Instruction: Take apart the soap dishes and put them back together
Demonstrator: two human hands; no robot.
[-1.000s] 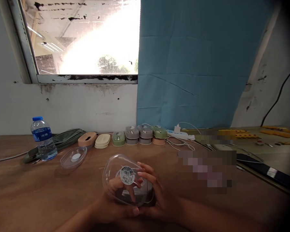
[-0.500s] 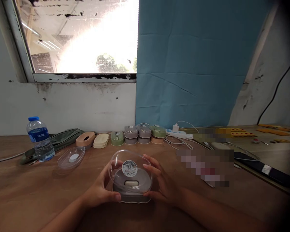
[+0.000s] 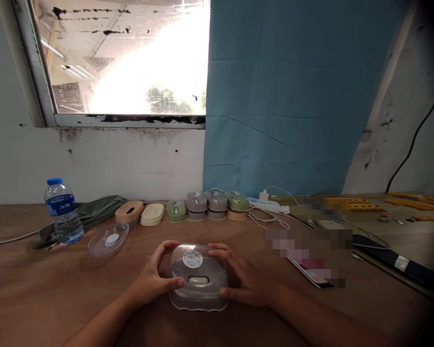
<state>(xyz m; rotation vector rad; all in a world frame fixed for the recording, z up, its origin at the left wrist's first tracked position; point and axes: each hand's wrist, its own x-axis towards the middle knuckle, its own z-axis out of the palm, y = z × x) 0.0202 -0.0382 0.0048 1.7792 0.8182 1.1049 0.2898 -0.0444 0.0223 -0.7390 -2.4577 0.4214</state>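
A clear plastic lid [image 3: 211, 264] with a round printed label sits over a grey oval box [image 3: 198, 303] in front of me. The box has a slot in its top, seen through the lid. My left hand [image 3: 157, 274] grips the lid's left side, thumb at the front and fingers at the back. On the opposite side my right hand [image 3: 238, 274] holds the lid the same way, its thumb near the front right corner. Whether the lid's rim is fully seated all round cannot be made out.
Another clear lid [image 3: 108, 241] lies left, near a water bottle [image 3: 63, 212]. Along the wall stand a peach box [image 3: 129, 212], a cream piece [image 3: 152, 214], a green box [image 3: 176, 211] and stacked boxes [image 3: 196, 206]. Right are a white power strip [image 3: 269, 206], cables and a phone [image 3: 307, 274].
Both hands have brought the clear lid down from a raised tilt onto the grey box. The whole view has shifted slightly downward in the frame.
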